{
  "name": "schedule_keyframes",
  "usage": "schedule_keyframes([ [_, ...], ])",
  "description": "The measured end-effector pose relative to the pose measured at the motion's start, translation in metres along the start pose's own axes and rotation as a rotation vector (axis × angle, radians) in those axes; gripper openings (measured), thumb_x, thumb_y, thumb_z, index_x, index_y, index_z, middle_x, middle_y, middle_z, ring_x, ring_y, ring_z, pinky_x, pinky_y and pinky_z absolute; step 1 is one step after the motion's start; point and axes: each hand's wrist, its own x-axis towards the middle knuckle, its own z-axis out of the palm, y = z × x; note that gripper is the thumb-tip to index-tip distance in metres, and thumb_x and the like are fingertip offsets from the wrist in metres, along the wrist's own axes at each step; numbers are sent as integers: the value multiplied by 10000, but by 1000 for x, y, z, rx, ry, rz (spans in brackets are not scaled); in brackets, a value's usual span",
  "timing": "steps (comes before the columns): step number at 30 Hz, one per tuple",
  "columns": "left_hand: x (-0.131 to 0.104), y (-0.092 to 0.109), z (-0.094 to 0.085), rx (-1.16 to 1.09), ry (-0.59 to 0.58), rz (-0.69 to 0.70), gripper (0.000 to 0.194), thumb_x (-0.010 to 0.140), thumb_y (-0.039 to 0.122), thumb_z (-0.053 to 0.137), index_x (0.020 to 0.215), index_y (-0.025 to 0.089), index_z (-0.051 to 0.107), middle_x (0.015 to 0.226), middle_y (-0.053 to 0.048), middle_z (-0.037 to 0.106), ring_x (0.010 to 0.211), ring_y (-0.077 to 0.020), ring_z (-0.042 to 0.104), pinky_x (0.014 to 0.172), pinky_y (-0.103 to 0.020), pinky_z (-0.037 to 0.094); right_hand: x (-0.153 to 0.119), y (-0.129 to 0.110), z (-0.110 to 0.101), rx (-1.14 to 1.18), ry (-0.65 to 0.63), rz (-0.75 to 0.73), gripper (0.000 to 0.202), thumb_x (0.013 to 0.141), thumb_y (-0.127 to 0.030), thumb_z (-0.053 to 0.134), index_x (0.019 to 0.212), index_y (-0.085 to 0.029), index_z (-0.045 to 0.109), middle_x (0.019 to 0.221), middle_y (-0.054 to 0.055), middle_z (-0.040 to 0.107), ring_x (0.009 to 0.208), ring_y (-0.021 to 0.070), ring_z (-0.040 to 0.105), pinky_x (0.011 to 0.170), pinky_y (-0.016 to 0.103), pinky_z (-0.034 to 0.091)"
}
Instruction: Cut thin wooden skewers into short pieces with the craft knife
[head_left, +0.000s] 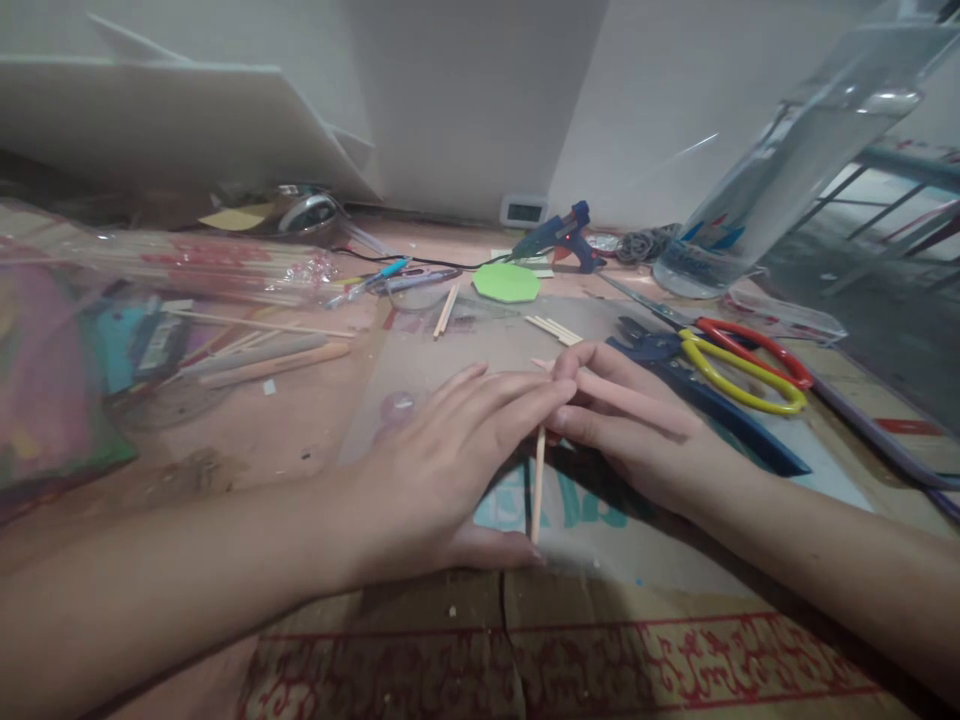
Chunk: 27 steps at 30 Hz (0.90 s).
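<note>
Nearer the person than the green octagon (pixel 506 283), a thin stick (pixel 538 485) ran lengthwise toward it, near end beside the spread left hand's (pixel 442 450) thumb; the right hand (pixel 637 430) gripped a pinkish rod (pixel 637 402).

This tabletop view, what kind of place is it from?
Probably a home craft corner: a glue gun sits near the wall, scissors with red and yellow handles lie on the right, and bagged wooden sticks lie on the left.

There are two hands (pixel 461 435), one glue gun (pixel 556 236), one bottle (pixel 739 205).
</note>
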Motion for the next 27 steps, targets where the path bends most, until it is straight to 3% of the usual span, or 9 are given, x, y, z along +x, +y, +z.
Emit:
schedule_keyframes([
  [2, 0, 1, -1, -9, 10, -12, 1153, 792, 566, 808, 1618, 297, 50, 1631, -129, 364, 1506, -331, 353, 1270, -538, 246, 0, 2, -1, -10, 2, -5, 276, 828, -334, 830, 873, -232, 578, 800, -28, 651, 754, 133, 635, 688, 246, 531],
  [5, 1, 2, -4, -27, 13, -60, 1151, 767, 561, 830, 1613, 317, 88, 1610, -122, 401, 1483, -355, 390, 1247, -558, 285, 3, 6, -7, 91, 56, -48, 133, 937, -356, 708, 930, -247, 632, 820, -9, 695, 752, 146, 658, 708, 274, 538],
  [8, 3, 3, -6, -46, -28, -183, 1152, 714, 638, 833, 1596, 300, 175, 1579, -146, 440, 1441, -402, 434, 1175, -607, 372, 4, 9, -17, 197, 101, -68, 322, 1022, -475, 519, 946, -234, 717, 744, 42, 729, 692, 178, 660, 658, 306, 535],
  [11, 6, 2, -9, -88, -62, -304, 1160, 674, 693, 826, 1582, 273, 239, 1560, -163, 459, 1398, -421, 479, 1113, -611, 436, -3, 9, -20, 120, 108, -70, 393, 1022, -500, 520, 933, -215, 776, 681, 40, 703, 663, 169, 650, 648, 293, 537],
  [15, 8, 2, -9, -118, -76, -325, 1163, 668, 696, 829, 1580, 272, 245, 1570, -166, 452, 1389, -413, 494, 1110, -610, 437, -15, 7, -12, -16, 25, -43, 78, 965, -273, 655, 895, -257, 685, 734, 3, 745, 694, 157, 701, 643, 269, 551],
  [19, 7, 1, -9, -142, -97, -358, 1170, 653, 682, 847, 1580, 312, 236, 1516, -154, 518, 1354, -409, 533, 1072, -633, 458, -14, 7, -6, -56, 29, -19, 204, 905, -195, 686, 768, -248, 546, 664, -26, 732, 641, 147, 714, 602, 254, 556],
  [27, 4, 1, -7, -143, -88, -361, 1147, 672, 653, 848, 1578, 339, 218, 1473, -157, 550, 1348, -404, 540, 1034, -629, 481, -12, 7, -8, -79, -56, -17, 222, 895, -157, 665, 762, -250, 513, 645, -40, 710, 605, 130, 677, 573, 244, 520],
])
